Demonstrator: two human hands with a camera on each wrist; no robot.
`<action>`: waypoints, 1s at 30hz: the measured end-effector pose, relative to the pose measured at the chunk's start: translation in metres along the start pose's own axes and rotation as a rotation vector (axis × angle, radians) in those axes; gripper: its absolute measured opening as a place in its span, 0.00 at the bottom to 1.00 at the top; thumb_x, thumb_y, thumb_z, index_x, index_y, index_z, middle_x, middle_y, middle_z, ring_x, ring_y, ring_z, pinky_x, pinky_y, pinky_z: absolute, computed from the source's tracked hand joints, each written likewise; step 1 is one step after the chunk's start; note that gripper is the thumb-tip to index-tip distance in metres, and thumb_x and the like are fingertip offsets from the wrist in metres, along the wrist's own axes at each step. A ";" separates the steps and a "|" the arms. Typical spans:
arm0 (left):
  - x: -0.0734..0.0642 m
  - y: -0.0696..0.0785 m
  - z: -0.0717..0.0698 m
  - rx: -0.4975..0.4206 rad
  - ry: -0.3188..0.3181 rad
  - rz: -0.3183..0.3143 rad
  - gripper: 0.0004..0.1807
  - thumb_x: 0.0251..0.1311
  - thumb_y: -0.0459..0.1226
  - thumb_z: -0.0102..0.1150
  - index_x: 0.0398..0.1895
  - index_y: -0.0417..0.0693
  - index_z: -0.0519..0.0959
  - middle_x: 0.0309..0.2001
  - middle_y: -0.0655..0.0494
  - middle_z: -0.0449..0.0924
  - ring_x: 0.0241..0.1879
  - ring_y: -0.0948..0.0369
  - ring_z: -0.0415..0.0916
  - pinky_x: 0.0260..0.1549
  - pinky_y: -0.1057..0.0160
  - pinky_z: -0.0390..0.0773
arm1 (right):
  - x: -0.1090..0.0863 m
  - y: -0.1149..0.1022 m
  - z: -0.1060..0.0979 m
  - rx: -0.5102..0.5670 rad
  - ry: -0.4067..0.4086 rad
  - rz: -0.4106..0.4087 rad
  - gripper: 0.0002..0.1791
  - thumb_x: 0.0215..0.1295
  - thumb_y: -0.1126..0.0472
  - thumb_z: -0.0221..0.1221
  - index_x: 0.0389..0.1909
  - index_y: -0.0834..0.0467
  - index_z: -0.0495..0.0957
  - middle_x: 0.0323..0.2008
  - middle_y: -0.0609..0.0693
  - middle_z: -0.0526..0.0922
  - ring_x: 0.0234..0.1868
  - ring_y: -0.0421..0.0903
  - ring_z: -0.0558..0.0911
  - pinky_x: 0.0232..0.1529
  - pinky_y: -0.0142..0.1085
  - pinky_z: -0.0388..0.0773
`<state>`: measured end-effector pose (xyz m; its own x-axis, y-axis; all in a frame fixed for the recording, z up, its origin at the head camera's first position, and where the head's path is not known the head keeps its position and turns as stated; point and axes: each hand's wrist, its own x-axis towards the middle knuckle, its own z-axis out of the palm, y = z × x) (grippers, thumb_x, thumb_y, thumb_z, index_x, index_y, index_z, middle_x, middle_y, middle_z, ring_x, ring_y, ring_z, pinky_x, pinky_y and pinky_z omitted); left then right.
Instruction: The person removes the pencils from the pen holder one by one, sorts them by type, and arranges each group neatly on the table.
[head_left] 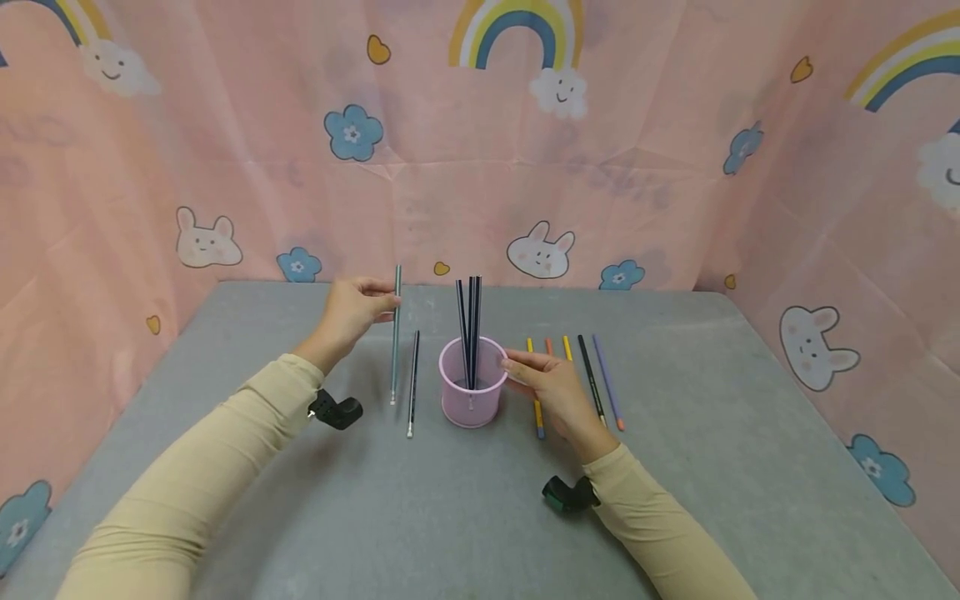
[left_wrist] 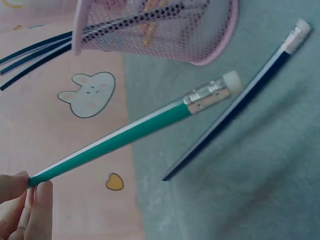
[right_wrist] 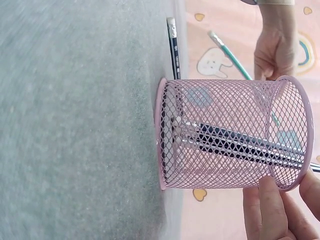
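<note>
My left hand [head_left: 351,315] pinches a green pencil [left_wrist: 120,137] near one end, between thumb and fingers. The pencil hangs nearly upright, its white eraser end lowest, to the left of a pink mesh pen cup [head_left: 471,410]. Several dark pencils [head_left: 478,325] lean inside the cup, eraser ends at the bottom. At the cup's right side, my right hand [head_left: 558,393] grips it by the rim and upper wall. Between the green pencil and the cup, a dark pencil [head_left: 413,385] with a white eraser lies on the grey table.
Right of the cup lie several coloured pencils, among them a black one [head_left: 590,375] and a purple one [head_left: 607,379]; my right hand partly covers others. A pink printed cloth [head_left: 450,200] hangs behind the grey table [head_left: 420,517] and along its sides.
</note>
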<state>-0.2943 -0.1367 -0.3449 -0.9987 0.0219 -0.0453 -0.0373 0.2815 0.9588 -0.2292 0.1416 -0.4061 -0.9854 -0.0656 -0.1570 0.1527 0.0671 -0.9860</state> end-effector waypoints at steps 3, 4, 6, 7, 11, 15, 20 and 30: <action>0.002 -0.007 0.000 0.004 -0.016 -0.038 0.18 0.67 0.31 0.58 0.58 0.31 0.76 0.57 0.36 0.79 0.53 0.49 0.82 0.50 0.61 0.84 | 0.000 0.000 0.000 -0.007 0.003 -0.002 0.19 0.69 0.62 0.61 0.58 0.65 0.79 0.59 0.59 0.82 0.56 0.47 0.84 0.57 0.41 0.80; 0.003 -0.009 0.000 0.006 -0.019 -0.052 0.18 0.67 0.31 0.58 0.58 0.31 0.76 0.57 0.36 0.79 0.54 0.49 0.81 0.51 0.61 0.84 | 0.000 0.000 0.001 -0.008 0.003 -0.002 0.19 0.69 0.62 0.61 0.58 0.65 0.79 0.59 0.59 0.82 0.56 0.47 0.84 0.57 0.41 0.80; 0.004 -0.014 0.000 0.023 -0.025 -0.079 0.18 0.67 0.32 0.59 0.58 0.31 0.77 0.57 0.37 0.79 0.53 0.50 0.82 0.52 0.60 0.84 | 0.000 0.000 0.001 -0.008 0.001 -0.003 0.19 0.69 0.62 0.61 0.58 0.65 0.79 0.59 0.60 0.82 0.56 0.47 0.84 0.57 0.41 0.80; 0.005 -0.016 0.001 0.030 -0.027 -0.089 0.18 0.67 0.32 0.59 0.58 0.31 0.77 0.57 0.37 0.79 0.52 0.51 0.82 0.52 0.61 0.84 | 0.000 -0.001 0.001 -0.006 0.001 -0.003 0.19 0.69 0.62 0.61 0.58 0.65 0.79 0.59 0.60 0.82 0.56 0.47 0.84 0.57 0.41 0.80; 0.008 -0.024 0.003 0.048 -0.031 -0.111 0.19 0.66 0.32 0.60 0.57 0.31 0.77 0.56 0.37 0.80 0.45 0.57 0.83 0.49 0.63 0.85 | 0.000 -0.001 0.000 0.006 -0.001 -0.005 0.19 0.69 0.63 0.61 0.58 0.65 0.79 0.59 0.60 0.81 0.56 0.47 0.84 0.56 0.40 0.81; 0.011 -0.033 0.005 0.085 -0.021 -0.134 0.18 0.65 0.32 0.61 0.56 0.33 0.79 0.55 0.36 0.81 0.42 0.58 0.85 0.49 0.60 0.85 | 0.000 -0.001 0.001 0.012 -0.007 -0.004 0.19 0.69 0.63 0.61 0.58 0.66 0.78 0.59 0.60 0.81 0.55 0.45 0.84 0.55 0.37 0.82; 0.013 -0.043 0.008 0.150 -0.033 -0.174 0.18 0.65 0.33 0.62 0.56 0.35 0.80 0.56 0.37 0.81 0.47 0.53 0.85 0.53 0.56 0.84 | -0.001 0.000 0.001 0.008 -0.011 -0.003 0.19 0.69 0.63 0.61 0.58 0.66 0.78 0.59 0.60 0.81 0.57 0.47 0.83 0.53 0.35 0.82; 0.011 -0.052 0.011 0.090 -0.043 -0.241 0.19 0.64 0.30 0.61 0.57 0.30 0.78 0.56 0.35 0.79 0.31 0.66 0.81 0.45 0.64 0.86 | -0.001 -0.001 0.001 0.000 -0.005 -0.010 0.20 0.69 0.62 0.61 0.58 0.66 0.78 0.59 0.60 0.81 0.58 0.48 0.83 0.54 0.36 0.82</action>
<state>-0.3033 -0.1409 -0.3982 -0.9588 -0.0158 -0.2836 -0.2693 0.3680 0.8900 -0.2281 0.1405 -0.4048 -0.9865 -0.0709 -0.1474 0.1427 0.0669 -0.9875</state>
